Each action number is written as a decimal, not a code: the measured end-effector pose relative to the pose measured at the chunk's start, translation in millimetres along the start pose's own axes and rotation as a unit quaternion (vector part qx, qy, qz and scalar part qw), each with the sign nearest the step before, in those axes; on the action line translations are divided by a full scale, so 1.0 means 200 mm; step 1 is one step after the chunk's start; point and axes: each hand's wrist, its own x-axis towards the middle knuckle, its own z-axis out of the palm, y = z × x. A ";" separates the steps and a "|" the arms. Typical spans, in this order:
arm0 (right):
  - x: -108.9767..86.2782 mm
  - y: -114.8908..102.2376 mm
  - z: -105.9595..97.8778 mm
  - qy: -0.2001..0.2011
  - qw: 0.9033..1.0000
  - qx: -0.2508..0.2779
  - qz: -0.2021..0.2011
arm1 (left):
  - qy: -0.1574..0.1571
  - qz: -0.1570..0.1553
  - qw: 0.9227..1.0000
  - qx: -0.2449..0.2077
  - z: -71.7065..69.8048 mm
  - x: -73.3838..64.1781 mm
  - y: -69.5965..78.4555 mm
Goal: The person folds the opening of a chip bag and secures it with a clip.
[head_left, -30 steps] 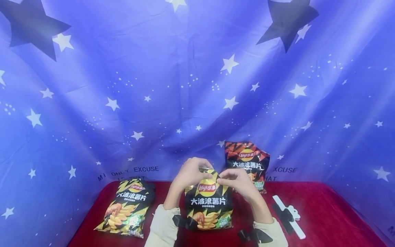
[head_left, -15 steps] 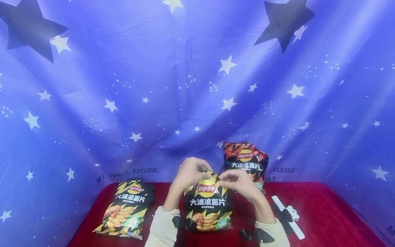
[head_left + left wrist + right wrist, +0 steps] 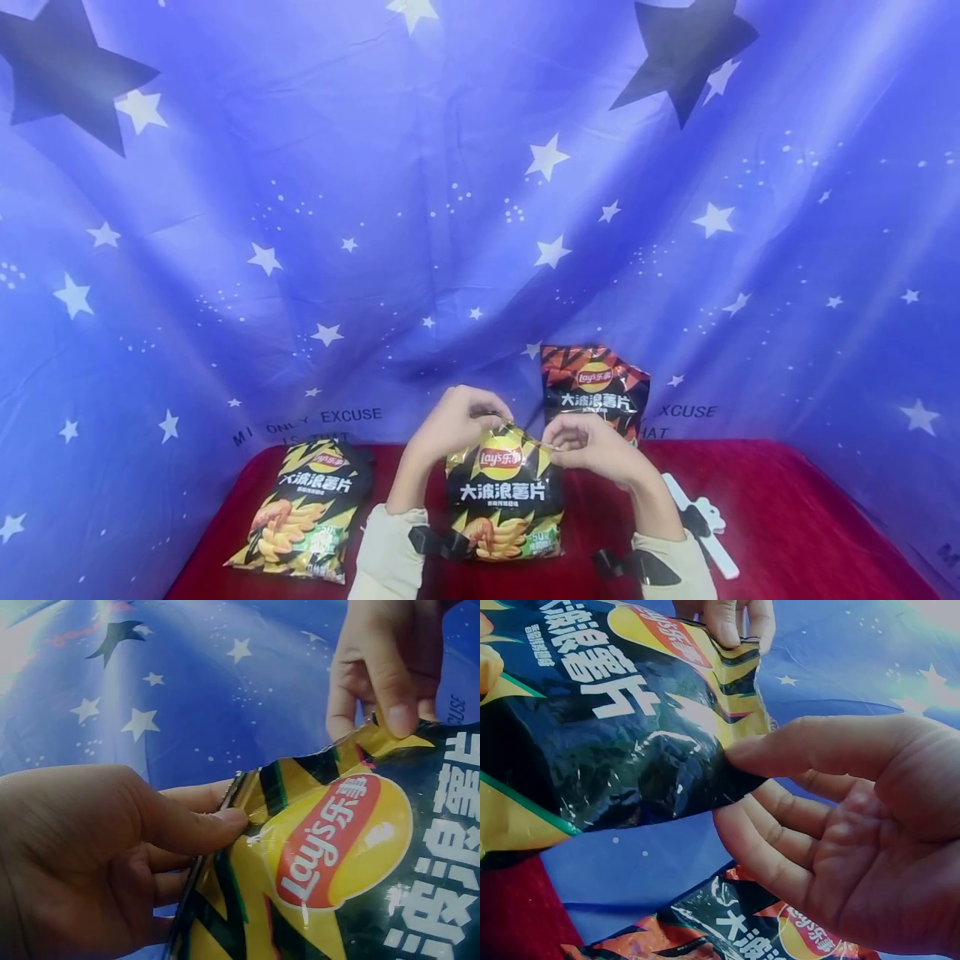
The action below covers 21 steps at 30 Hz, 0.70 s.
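A black and yellow bag of Lay's chips (image 3: 504, 492) stands upright in the middle of the table. My left hand (image 3: 453, 425) pinches its top edge, the thumb in front and the fingers behind, as the left wrist view shows. At the top right corner my right hand (image 3: 588, 446) pinches the film between thumb and fingers. In the right wrist view the thumb of the right hand (image 3: 847, 802) lies on the front near the top seam. The bag's top (image 3: 300, 769) is drawn between both hands.
Another black and yellow chip bag (image 3: 307, 508) lies on the left of the red cloth (image 3: 810, 517). A red and black chip bag (image 3: 596, 379) leans against the starry blue curtain behind. At the right lies a white and black clip-like piece (image 3: 705, 525).
My right hand has moved a little to the right and down at the bag's top corner. The left hand keeps its pinch, its wrist slightly further left.
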 end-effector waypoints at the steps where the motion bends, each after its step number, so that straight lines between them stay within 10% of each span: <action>1: 0.00 0.00 0.00 -0.007 1.000 0.005 -0.003 | -0.005 0.002 1.000 0.002 -0.01 0.00 0.00; 8: -0.01 0.02 -0.01 -0.048 0.998 0.041 -0.020 | -0.030 0.011 0.999 0.000 -0.04 -0.03 -0.01; 21: -0.02 0.00 -0.02 -0.050 0.999 0.009 0.004 | 0.022 -0.002 1.000 -0.019 -0.01 -0.05 -0.02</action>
